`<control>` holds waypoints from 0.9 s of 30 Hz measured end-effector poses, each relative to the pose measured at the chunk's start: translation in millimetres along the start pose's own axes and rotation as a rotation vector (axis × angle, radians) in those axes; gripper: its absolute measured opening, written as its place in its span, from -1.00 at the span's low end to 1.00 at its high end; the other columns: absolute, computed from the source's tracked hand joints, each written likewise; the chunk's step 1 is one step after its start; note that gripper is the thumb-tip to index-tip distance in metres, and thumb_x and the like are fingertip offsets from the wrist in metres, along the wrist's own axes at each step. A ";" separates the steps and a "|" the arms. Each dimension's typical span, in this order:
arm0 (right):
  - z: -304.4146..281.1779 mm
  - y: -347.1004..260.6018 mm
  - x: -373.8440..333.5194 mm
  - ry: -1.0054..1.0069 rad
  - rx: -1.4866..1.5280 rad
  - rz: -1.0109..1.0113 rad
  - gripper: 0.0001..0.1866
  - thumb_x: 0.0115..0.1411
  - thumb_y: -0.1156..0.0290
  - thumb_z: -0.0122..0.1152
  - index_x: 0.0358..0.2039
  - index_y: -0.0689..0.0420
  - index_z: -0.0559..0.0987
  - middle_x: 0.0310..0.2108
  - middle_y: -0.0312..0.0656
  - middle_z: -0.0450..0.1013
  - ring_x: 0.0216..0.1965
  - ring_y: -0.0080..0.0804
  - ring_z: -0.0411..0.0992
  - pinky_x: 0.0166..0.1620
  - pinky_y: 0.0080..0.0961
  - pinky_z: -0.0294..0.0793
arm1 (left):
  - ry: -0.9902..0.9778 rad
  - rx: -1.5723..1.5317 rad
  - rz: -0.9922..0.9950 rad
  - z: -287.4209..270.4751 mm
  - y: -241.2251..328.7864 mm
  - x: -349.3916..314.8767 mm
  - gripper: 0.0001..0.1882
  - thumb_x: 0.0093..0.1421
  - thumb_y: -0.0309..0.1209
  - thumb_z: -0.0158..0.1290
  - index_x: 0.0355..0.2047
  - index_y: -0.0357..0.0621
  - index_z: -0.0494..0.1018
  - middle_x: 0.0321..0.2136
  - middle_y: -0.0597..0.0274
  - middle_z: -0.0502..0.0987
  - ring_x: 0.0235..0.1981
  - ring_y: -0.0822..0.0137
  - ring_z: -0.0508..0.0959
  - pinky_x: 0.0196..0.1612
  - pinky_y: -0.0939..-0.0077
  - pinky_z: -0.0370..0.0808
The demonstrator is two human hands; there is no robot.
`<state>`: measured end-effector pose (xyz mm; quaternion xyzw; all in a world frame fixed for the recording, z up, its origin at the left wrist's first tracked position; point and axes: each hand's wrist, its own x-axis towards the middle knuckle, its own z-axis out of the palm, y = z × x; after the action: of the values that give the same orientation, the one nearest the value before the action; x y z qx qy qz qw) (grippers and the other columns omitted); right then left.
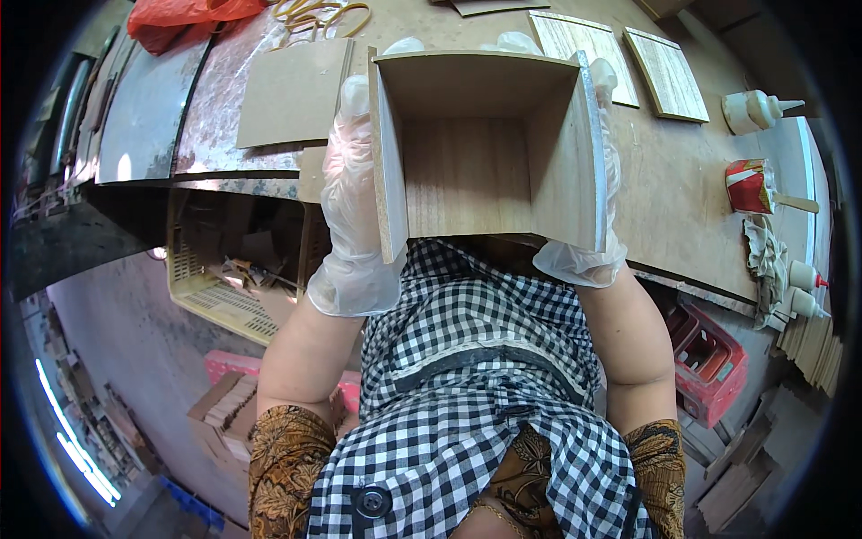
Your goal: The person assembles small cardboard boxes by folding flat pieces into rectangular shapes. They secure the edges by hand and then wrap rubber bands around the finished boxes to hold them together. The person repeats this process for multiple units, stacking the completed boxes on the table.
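Observation:
Between my two gloved hands I hold a wooden box (467, 175), its open side facing me so that the inside shows. My left hand (350, 171), in a thin clear glove, presses along the box's left wall with fingers reaching over the far edge. On the opposite wall lies my right hand (612, 180), gloved the same way and partly hidden behind the panel. A flat brown board (296, 92) rests on the bench left of the box. Two light wood-grain panels, one (588, 54) beside the other (666, 76), lie beyond it to the right.
On the bench's right side stand a squeeze bottle (752, 111), a red tub (750, 186) with a stick, a rag (766, 260) and smaller bottles (805, 303). A red bag (184, 20) lies far left. Below are a yellow crate (224, 305) and a red plastic stool (709, 364).

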<state>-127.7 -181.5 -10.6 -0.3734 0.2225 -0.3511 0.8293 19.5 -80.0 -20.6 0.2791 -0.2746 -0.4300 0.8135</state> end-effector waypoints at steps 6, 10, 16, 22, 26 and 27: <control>-1.6 -0.9 -1.6 0.077 0.174 -0.028 0.13 0.10 -0.04 0.42 0.47 0.02 -0.09 0.40 0.03 0.06 0.41 -0.30 0.05 0.48 -0.38 -0.26 | -0.067 -0.106 0.054 -11.4 -4.8 -3.2 -0.42 0.39 -0.27 -0.02 0.30 -0.31 0.14 0.19 -0.02 0.38 0.16 0.19 0.47 0.23 0.31 0.46; -1.3 -1.8 -0.8 0.049 0.118 -0.016 0.08 0.13 -0.03 0.36 0.47 0.03 -0.07 0.39 0.03 0.07 0.40 -0.30 0.07 0.46 -0.37 -0.21 | -0.035 -0.091 0.051 -20.9 -13.1 -0.6 -0.36 0.35 -0.24 0.05 0.31 -0.30 0.10 0.21 -0.05 0.35 0.19 0.14 0.44 0.26 0.23 0.44; -3.0 -3.8 -4.6 0.009 0.007 -0.006 0.00 0.18 -0.02 0.28 0.46 0.05 -0.05 0.38 0.02 0.09 0.38 -0.29 0.10 0.44 -0.36 -0.12 | 0.021 0.008 0.059 -17.1 -14.1 -2.0 -0.40 0.37 -0.26 0.02 0.29 -0.28 0.13 0.21 -0.04 0.35 0.20 0.12 0.43 0.27 0.18 0.44; -2.9 -5.1 -3.9 -0.022 -0.075 0.001 -0.07 0.23 0.00 0.20 0.45 0.07 -0.02 0.38 0.01 0.11 0.36 -0.28 0.14 0.41 -0.34 -0.04 | -0.014 -0.037 0.062 -15.9 -12.4 -0.9 -0.43 0.37 -0.27 0.01 0.28 -0.30 0.16 0.19 -0.04 0.37 0.18 0.13 0.45 0.25 0.20 0.45; -2.4 -4.5 -3.5 -0.039 -0.126 0.003 -0.12 0.26 0.01 0.15 0.44 0.08 0.00 0.37 0.00 0.12 0.35 -0.27 0.16 0.40 -0.33 0.02 | -0.016 -0.045 0.061 -12.5 -10.2 -0.3 -0.43 0.37 -0.27 0.01 0.27 -0.31 0.18 0.19 -0.03 0.38 0.17 0.15 0.46 0.25 0.23 0.44; -2.6 -4.3 -3.8 -0.041 -0.136 0.003 -0.13 0.26 0.01 0.13 0.44 0.08 0.00 0.37 0.00 0.12 0.35 -0.27 0.16 0.39 -0.33 0.03 | -0.018 -0.046 0.063 -12.3 -10.3 -0.1 -0.43 0.37 -0.27 0.01 0.27 -0.31 0.19 0.18 -0.03 0.38 0.17 0.15 0.46 0.25 0.23 0.44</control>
<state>-133.6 -181.9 -8.5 -0.4359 0.2292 -0.3263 0.8069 22.3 -82.1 -36.2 0.2477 -0.2803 -0.4130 0.8304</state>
